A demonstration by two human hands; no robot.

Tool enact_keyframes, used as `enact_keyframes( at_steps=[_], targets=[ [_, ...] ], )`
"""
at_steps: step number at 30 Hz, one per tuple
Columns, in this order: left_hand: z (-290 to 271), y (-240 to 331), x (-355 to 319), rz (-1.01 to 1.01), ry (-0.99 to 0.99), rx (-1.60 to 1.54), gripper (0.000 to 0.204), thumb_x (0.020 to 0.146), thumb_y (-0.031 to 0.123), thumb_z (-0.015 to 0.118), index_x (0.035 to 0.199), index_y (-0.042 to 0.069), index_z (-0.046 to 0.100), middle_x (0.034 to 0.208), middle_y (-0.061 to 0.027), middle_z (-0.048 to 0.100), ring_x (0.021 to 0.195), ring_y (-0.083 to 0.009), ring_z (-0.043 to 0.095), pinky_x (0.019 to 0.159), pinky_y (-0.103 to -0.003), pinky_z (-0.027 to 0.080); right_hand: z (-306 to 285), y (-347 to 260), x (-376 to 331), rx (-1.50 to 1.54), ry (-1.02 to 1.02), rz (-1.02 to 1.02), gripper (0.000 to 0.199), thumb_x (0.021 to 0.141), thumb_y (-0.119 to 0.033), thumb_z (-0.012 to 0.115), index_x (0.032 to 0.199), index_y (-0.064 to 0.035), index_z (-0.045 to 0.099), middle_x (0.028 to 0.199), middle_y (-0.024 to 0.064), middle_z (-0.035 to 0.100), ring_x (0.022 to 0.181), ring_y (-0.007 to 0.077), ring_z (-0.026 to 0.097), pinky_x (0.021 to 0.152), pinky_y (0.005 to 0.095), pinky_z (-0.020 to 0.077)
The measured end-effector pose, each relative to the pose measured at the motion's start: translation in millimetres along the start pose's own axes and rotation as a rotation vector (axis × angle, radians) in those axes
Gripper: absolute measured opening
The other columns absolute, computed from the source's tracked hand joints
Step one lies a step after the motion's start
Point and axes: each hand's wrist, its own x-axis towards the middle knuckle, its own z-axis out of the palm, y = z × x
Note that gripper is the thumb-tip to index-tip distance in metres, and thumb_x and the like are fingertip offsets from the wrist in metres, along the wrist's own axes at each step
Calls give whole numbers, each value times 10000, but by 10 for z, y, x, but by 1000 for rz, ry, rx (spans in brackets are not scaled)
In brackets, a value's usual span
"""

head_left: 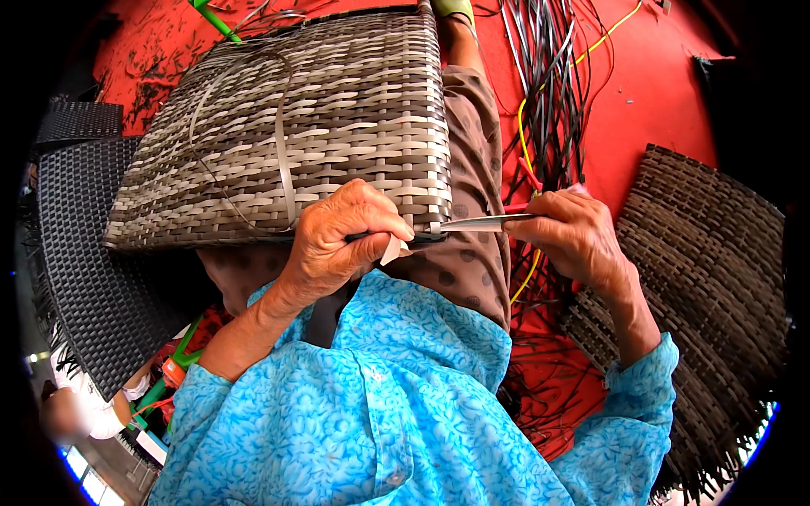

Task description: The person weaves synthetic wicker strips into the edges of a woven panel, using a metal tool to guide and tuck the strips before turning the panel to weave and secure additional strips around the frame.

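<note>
Across my lap lies a woven panel [363, 126] of grey-brown flat plastic strips, its near right corner between my hands. My left hand [346, 232] is closed at the panel's near edge, thumb and forefinger pinching a short pale strip end [392, 250]. Past that edge, my right hand [574, 234] is closed on a flat, shiny grey strip [485, 223] that runs left to the panel's corner. Its fingertips are partly hidden. Two loose strips [283, 152] curve over the top of the panel.
Bundled dark strips [548, 93] and a yellow cord [527, 143] lie on the red floor [641, 93]. A black woven panel [84, 244] stands at left, a brown one [692, 295] at right. Another person [93, 409] is at lower left.
</note>
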Motion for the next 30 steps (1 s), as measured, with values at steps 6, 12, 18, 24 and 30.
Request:
enact_keyframes(
  at_steps=[6,12,18,24,30],
  targets=[
    [-23,-21,10,30,-3,38,229,851,269,649,834,44,691,798,-32,645,766,-162,582,699,-280,455,-2,-88,85,-271,42,-115,266,687,-118,656,936,-207,634,720,14,489,627,215,556,532,354,441],
    [-20,34,41,-44,-37,3,207,849,240,655,860,39,699,809,-35,639,770,-144,581,711,-268,460,73,110,123,147,-40,56,226,686,-43,646,884,-150,668,773,3,578,678,213,598,576,351,464],
    [-53,88,77,-39,-91,-16,164,843,186,668,878,29,701,820,-40,614,783,-146,580,717,-262,463,148,15,50,-278,130,-136,267,682,-108,621,930,-207,622,770,-5,543,680,212,579,577,348,445],
    [41,179,232,-133,-141,105,124,794,141,707,801,23,669,752,-31,586,746,-148,549,670,-281,442,159,-14,1,-271,188,-116,244,675,-118,619,903,-202,635,749,3,521,661,203,571,556,343,443],
    [261,451,480,130,-203,365,107,753,101,707,760,35,624,693,-45,516,681,-220,499,626,-322,420,25,-103,58,-300,150,-135,206,687,-145,605,886,-188,639,688,23,459,645,213,556,537,346,447]
  ],
)
